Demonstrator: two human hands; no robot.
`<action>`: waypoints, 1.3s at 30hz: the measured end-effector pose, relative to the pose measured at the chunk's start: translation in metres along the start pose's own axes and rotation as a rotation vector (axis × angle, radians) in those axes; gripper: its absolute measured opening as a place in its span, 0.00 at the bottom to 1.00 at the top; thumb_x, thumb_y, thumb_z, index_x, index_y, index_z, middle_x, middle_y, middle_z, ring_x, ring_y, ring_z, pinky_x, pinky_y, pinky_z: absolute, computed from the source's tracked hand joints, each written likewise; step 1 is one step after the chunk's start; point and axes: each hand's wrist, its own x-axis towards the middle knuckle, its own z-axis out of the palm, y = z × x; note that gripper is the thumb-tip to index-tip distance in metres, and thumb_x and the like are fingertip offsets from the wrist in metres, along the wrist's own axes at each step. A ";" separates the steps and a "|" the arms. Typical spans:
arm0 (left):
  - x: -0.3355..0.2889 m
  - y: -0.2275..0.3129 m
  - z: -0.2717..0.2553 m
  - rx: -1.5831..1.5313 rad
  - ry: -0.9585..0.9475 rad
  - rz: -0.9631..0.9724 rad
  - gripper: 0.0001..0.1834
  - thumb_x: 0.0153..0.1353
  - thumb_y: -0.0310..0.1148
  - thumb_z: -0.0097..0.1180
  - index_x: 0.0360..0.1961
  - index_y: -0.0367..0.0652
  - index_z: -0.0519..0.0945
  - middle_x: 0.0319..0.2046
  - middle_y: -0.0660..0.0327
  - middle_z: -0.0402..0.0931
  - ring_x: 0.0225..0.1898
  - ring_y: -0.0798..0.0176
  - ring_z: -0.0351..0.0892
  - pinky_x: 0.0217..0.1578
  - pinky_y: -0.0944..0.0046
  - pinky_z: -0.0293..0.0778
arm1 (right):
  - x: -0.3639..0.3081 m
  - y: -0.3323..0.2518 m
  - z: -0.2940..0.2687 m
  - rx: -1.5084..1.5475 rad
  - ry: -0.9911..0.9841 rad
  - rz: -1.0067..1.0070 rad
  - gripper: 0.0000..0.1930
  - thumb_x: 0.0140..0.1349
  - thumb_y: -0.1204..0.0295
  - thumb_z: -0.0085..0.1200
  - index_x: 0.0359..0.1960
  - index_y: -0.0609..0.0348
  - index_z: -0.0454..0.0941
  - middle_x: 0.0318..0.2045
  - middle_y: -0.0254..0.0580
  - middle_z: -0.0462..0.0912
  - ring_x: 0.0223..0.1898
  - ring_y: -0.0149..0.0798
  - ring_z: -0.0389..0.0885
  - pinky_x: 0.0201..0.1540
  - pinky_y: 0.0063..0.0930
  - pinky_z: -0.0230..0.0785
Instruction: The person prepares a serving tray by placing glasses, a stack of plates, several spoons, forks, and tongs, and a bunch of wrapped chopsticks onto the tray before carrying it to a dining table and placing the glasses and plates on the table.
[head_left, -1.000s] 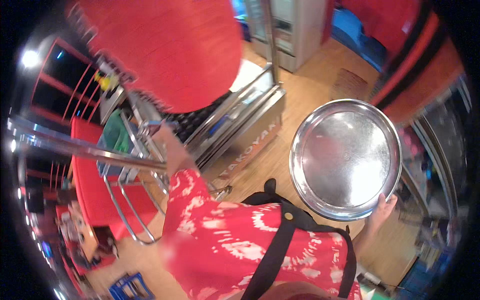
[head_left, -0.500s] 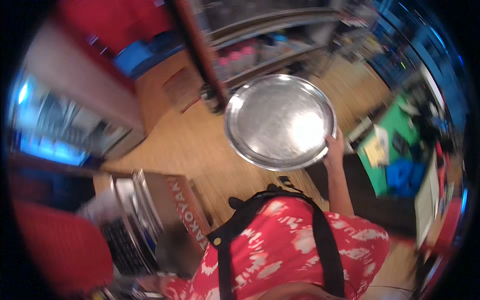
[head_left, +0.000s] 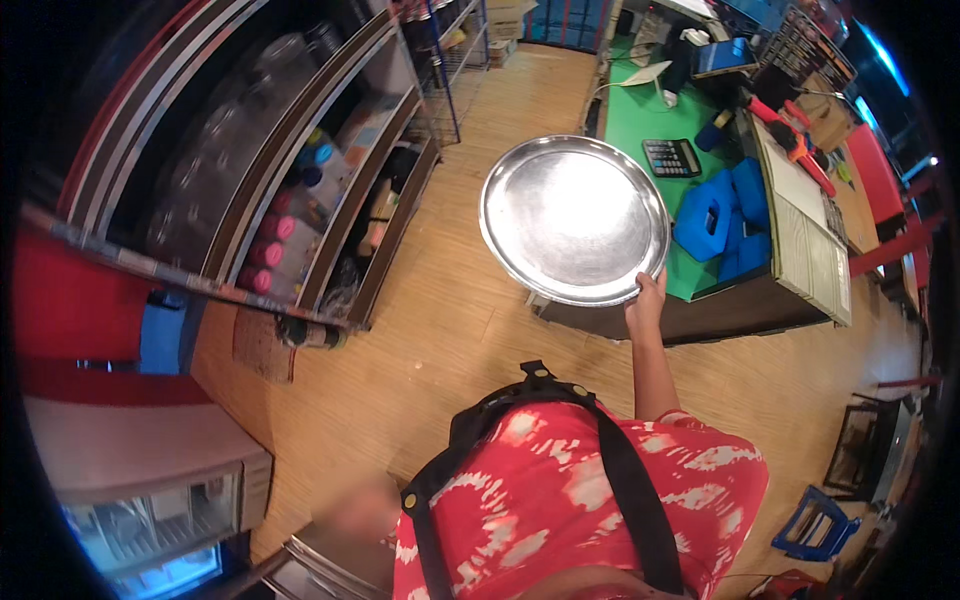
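Note:
A round, shiny metal tray [head_left: 575, 220] is held out in front of me, its shallow inside facing up with nothing on it. My right hand [head_left: 647, 298] grips its near right rim, thumb over the edge and the other fingers mostly hidden beneath. The tray's right side overlaps the corner of a green-topped counter [head_left: 625, 125] in the picture; whether they touch I cannot tell. I do not see my left hand. A smeared, skin-toned patch [head_left: 362, 510] lies by my left side, too blurred to make out.
Shelves on the left hold clear jars and pink-lidded bottles [head_left: 268, 253]. A glass-door fridge [head_left: 150, 500] stands at the lower left. On the counter are a calculator [head_left: 672, 158] and blue plastic containers [head_left: 703, 222]. A blue frame-like object [head_left: 815, 523] lies at the lower right. Wooden flooring [head_left: 440, 330] runs between.
My view has turned to the right: the shelves and fridge now sit farther left and lower, and the counter is nearer the tray. The tray stays in my right hand.

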 end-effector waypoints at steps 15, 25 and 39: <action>0.035 0.538 0.301 -0.658 -0.386 0.650 0.32 0.51 0.31 0.58 0.53 0.34 0.57 0.50 0.45 0.58 0.53 0.44 0.55 0.53 0.46 0.52 | 0.313 0.031 0.203 0.092 0.440 -0.361 0.32 0.50 0.82 0.44 0.61 0.49 0.58 0.45 0.36 0.73 0.32 0.34 0.74 0.19 0.24 0.64; -0.102 0.988 0.379 -0.700 -2.511 0.268 0.38 0.60 0.62 0.39 0.62 0.44 0.57 0.56 0.50 0.64 0.54 0.52 0.66 0.51 0.54 0.64 | 0.356 0.081 0.354 0.342 0.466 -0.212 0.33 0.47 0.88 0.40 0.61 0.58 0.59 0.46 0.42 0.72 0.46 0.39 0.71 0.51 0.32 0.66; -0.413 1.263 0.397 -0.560 -2.929 0.525 0.25 0.65 0.38 0.43 0.60 0.43 0.58 0.52 0.51 0.68 0.51 0.52 0.72 0.45 0.51 0.74 | 0.621 0.063 0.327 0.183 0.722 -0.438 0.27 0.54 0.86 0.38 0.58 0.55 0.58 0.47 0.46 0.73 0.46 0.43 0.73 0.51 0.40 0.67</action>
